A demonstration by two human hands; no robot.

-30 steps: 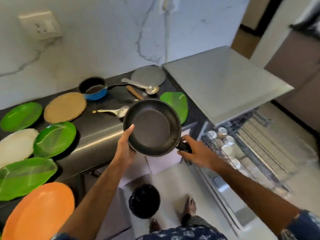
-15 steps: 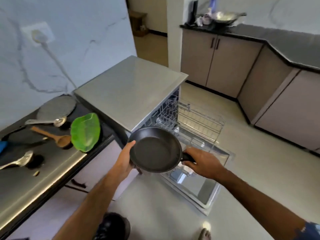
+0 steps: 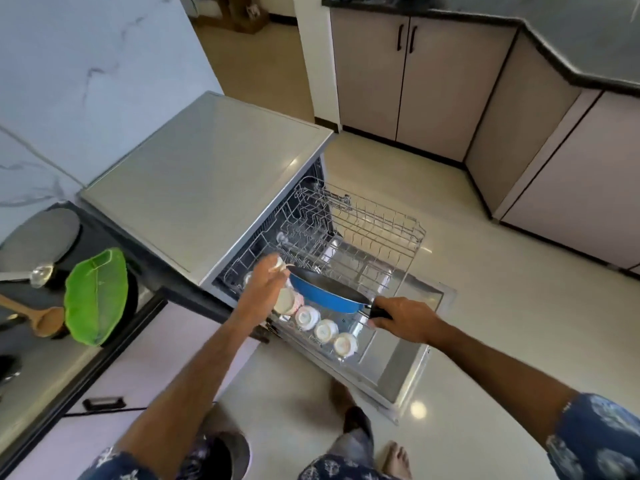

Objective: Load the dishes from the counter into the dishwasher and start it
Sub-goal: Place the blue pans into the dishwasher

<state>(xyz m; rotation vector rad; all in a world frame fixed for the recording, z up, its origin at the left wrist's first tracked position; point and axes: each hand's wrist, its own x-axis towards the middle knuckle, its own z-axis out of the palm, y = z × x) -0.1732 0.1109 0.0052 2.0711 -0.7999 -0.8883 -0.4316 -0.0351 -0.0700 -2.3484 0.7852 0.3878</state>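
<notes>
Standing open beside the tabletop [image 3: 45, 372], dishwasher [image 3: 207, 174] with wire rack [image 3: 377, 237] pulled out; tilting over the rack, blue-bottomed frying pan [image 3: 329, 295]; gripping its black handle, right hand [image 3: 407, 318]; touching the pan's far rim, fingers relaxed, left hand [image 3: 261, 289]; sitting upturned below, white cups [image 3: 323, 329]

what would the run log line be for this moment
right hand grips frying pan handle | left hand open at pan rim | pan tilted over lower rack | cups in rack | dishwasher door open
</notes>
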